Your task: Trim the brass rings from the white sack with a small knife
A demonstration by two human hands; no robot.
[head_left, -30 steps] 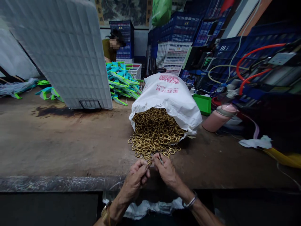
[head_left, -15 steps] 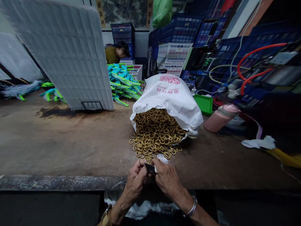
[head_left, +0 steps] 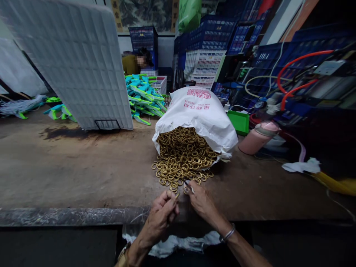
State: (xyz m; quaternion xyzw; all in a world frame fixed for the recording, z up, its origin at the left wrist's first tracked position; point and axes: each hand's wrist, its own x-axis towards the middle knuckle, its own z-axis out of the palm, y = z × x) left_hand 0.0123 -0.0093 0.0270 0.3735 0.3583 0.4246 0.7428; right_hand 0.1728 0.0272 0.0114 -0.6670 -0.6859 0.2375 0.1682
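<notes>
Left hand (head_left: 165, 210), lower centre of the frame: thumb and forefinger pinched on one gold-coloured ring (head_left: 177, 195), which sits at the fingertips, edge toward the camera; remaining fingers curled inward.

Right hand (head_left: 202, 203), just right of the left hand and apart from it: fingers closed on a small dark-tipped tool (head_left: 189, 186), its exact kind too small to tell. The tip points up and left, near the front of the loose rings.

Loose gold-coloured rings (head_left: 180, 170), centre of the frame: a spilled heap, many overlapping, its nearest rings just beyond the fingertips of both hands.

White sack (head_left: 198, 111), centre: lying on its side, mouth toward the hands, red printing and a square code on top; filled at the mouth with the same rings.

Green tray (head_left: 239, 123), right of the sack: shallow; contents not discernible.

White plastic crates (head_left: 205, 62), upper centre, stacked, with blue plastic crates (head_left: 213, 33) above; contents hidden.

Pink bottle (head_left: 257, 139), right of centre: tilted.

Turquoise and lime-green pieces (head_left: 144, 97), left of the sack: piled on the brown worktable (head_left: 91, 174).
</notes>
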